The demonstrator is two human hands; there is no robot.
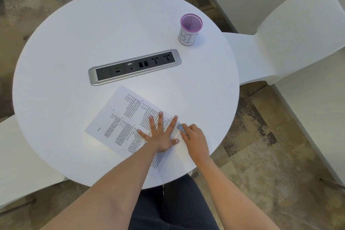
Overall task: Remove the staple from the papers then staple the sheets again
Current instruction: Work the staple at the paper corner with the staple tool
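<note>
The left hand (pixel 160 134) lies flat and wide open on the papers (pixel 130 123), fingers spread, palm pressing the printed sheets down onto the round white bench (pixel 74 43); it grips nothing. Just to its right, almost touching its thumb and forefinger, the right hand (pixel 195 139) is curled closed around a small grey metal tool (pixel 182 128) (its exact kind is too small to tell), whose tip sits at the corner of the papers by the left forefinger. The staple itself cannot be made out.

The papers lie at a slant under and to the left of the left hand, their near edge reaching the bench rim by the person's lap.

Beyond both hands, further across the bench, a silver socket panel (pixel 134 66) is set into the surface. Further still and off to the right of the right hand stands a purple mesh cup (pixel 190 29) wrapped in a handwritten paper label. White chairs (pixel 291 30) stand around the bench.
</note>
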